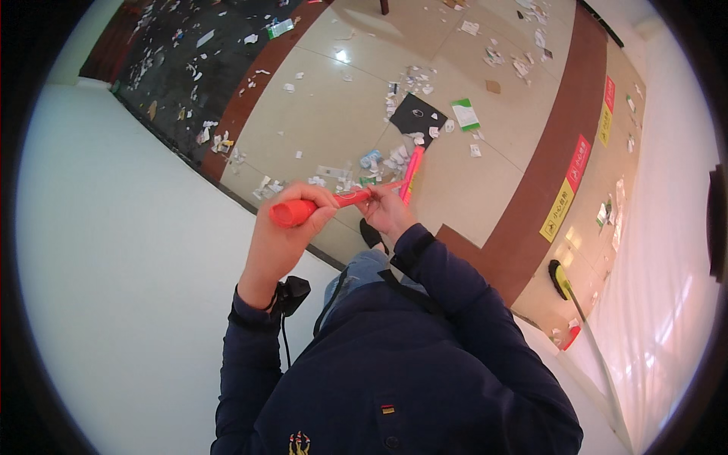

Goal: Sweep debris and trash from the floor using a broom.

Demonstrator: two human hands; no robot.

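My left hand [284, 227] is closed around the thick end of a red plastic tube [294, 212], which slants up to the right. The fingers of my right hand [389, 211] hold the thinner far part of this tube, where a thin pale strand or wire shows. Past my right fingers, a pink and yellow stick-like object [412, 175] stretches towards the floor; whether it joins the red tube or my fingers touch it, I cannot tell. Below both hands, a black sheet [418, 118] and many torn paper scraps [398, 159] lie on the tiles.
A broom [563, 281] with a green and black head leans at the right by plastic sheeting [654, 318]. Yellow and red warning stickers [557, 210] run along the brown floor band. A white wall [142, 256] stands at the left. Green and white packaging [466, 115] lies ahead.
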